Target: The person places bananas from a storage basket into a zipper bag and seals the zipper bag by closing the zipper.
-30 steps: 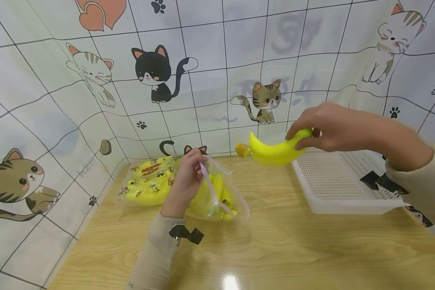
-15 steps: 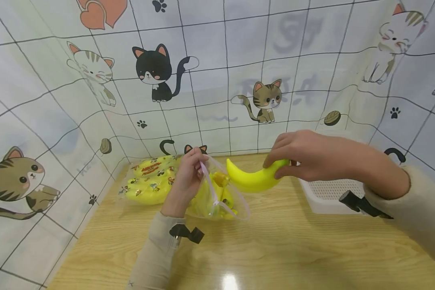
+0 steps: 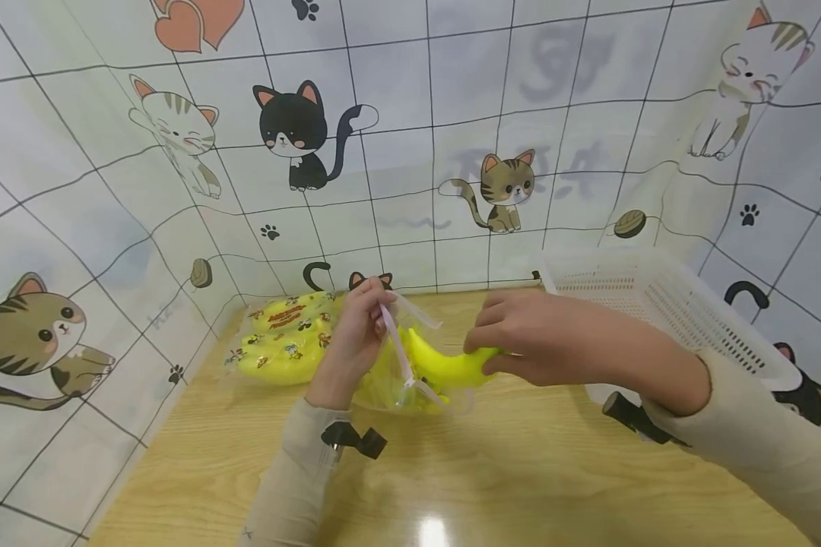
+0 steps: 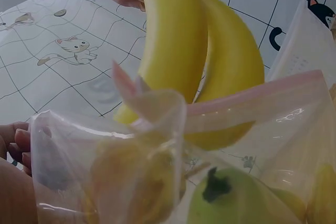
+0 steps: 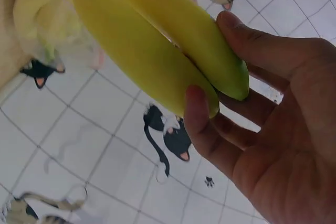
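My left hand [image 3: 359, 330] pinches the upper edge of a clear zip bag [image 3: 376, 391], lifting its mouth. The bag has a pinkish zip strip and yellow things inside. Through its film, the left wrist view shows a green rounded fruit [image 4: 223, 198] with a dark mark and a brownish-yellow rounded thing [image 4: 131, 177]. My right hand [image 3: 547, 338] grips a pair of joined yellow bananas [image 5: 142, 45] by their greenish ends, thumb on one side and fingers on the other. Their opposite ends reach into the bag's mouth, overlapping the zip strip in the left wrist view.
A sealed, printed clear pack of yellow things [image 3: 280, 342] lies left of the bag, against the back wall. On the right stands a white perforated basket [image 3: 657, 304], partly behind my right arm. A cat-printed sheet covers the walls behind the wooden table [image 3: 492, 471].
My right hand has carried the bananas left and down from above the basket side to the bag's mouth. The left hand keeps its grip on the bag in about the same place.
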The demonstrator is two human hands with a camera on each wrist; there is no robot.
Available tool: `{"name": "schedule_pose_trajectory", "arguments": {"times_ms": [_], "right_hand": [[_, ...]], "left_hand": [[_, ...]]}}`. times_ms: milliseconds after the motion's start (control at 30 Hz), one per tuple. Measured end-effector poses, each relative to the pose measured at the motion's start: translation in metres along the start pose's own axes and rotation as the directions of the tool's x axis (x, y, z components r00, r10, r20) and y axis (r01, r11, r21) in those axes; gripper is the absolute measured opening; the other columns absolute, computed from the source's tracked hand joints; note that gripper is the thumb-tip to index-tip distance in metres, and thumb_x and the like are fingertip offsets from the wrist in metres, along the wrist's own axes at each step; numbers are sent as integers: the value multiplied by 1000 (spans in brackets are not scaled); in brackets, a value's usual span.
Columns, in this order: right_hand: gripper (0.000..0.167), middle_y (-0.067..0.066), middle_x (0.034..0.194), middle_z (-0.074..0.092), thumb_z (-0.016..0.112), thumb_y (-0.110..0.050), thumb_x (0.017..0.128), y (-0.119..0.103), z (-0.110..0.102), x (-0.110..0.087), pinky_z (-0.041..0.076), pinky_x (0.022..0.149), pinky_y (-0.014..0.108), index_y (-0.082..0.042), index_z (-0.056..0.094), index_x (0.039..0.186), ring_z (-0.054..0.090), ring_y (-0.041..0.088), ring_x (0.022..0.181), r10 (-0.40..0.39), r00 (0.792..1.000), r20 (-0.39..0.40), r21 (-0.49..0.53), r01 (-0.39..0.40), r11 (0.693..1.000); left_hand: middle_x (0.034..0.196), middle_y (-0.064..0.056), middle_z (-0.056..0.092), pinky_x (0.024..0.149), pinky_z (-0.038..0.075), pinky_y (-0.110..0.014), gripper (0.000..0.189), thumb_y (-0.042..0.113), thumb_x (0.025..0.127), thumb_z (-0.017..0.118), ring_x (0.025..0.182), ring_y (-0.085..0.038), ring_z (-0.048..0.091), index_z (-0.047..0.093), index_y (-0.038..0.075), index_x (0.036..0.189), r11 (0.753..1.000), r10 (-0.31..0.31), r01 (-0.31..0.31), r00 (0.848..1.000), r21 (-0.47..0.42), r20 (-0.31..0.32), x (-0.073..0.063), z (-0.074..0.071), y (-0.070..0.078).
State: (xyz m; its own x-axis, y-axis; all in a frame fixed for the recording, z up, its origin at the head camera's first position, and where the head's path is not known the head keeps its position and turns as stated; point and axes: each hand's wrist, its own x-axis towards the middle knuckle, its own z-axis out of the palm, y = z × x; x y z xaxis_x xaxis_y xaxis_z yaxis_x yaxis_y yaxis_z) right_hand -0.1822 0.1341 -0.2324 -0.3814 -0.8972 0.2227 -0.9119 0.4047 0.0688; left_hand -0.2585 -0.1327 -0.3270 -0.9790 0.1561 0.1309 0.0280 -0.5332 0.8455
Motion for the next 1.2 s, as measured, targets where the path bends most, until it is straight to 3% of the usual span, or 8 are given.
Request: {"name": "schedule_pose_trajectory", "arguments": {"times_ms": [167, 333, 500, 733, 1067, 1200], "right_hand": [[15, -5, 96, 75, 80, -17, 88, -8, 23, 15, 54, 76, 29, -15, 73, 101, 62, 14, 89, 17, 996, -91, -24, -19, 1000], [16, -4, 96, 77, 83, -15, 85, -13, 39, 22, 52, 74, 28, -13, 74, 98, 62, 14, 85, 112, 975, -192, 43, -105, 993], [18, -3, 93, 75, 84, -12, 84, -17, 44, 19, 52, 72, 28, -12, 74, 99, 62, 14, 83, 200, 953, -226, 79, -187, 979], [16, -2, 93, 78, 85, -13, 83, -16, 54, 21, 51, 70, 30, -13, 75, 95, 63, 15, 79, 351, 891, -288, 191, -305, 933], [13, -4, 78, 73, 82, -19, 87, -25, 64, 28, 40, 56, 24, -12, 75, 96, 46, 6, 57, 521, 817, -249, 329, -435, 838], [18, -2, 80, 73, 84, -20, 85, -33, 75, 38, 44, 58, 25, -10, 75, 98, 54, 9, 62, 522, 796, -307, 293, -443, 847]], "left_hand": [[59, 6, 36, 41, 31, -11, 39, -7, 97, 48, 44, -4, 42, 37, 14, 65, 1000, -3, 3, 1000, -8, 3, 1, 0, 0], [58, 5, 35, 41, 29, -12, 40, -7, 97, 48, 44, -4, 42, 35, 14, 65, 1000, 3, -3, 1000, -3, 0, 2, 2, 0], [59, 5, 34, 42, 29, -12, 41, -7, 98, 47, 44, -5, 41, 35, 14, 64, 1000, 6, -6, 1000, 14, 4, 4, 4, 2], [62, 5, 33, 41, 29, -11, 42, -7, 96, 49, 42, -4, 39, 35, 15, 64, 1000, 20, -19, 999, 24, -43, 4, 2, 8], [64, 5, 33, 43, 30, -12, 40, -7, 95, 50, 45, -5, 37, 35, 15, 64, 999, 16, -13, 999, 52, -47, 0, 2, 6], [61, 5, 33, 43, 32, -11, 38, -6, 95, 50, 45, -4, 39, 37, 15, 66, 997, 8, -5, 999, 83, -37, -2, 1, 8]]}}
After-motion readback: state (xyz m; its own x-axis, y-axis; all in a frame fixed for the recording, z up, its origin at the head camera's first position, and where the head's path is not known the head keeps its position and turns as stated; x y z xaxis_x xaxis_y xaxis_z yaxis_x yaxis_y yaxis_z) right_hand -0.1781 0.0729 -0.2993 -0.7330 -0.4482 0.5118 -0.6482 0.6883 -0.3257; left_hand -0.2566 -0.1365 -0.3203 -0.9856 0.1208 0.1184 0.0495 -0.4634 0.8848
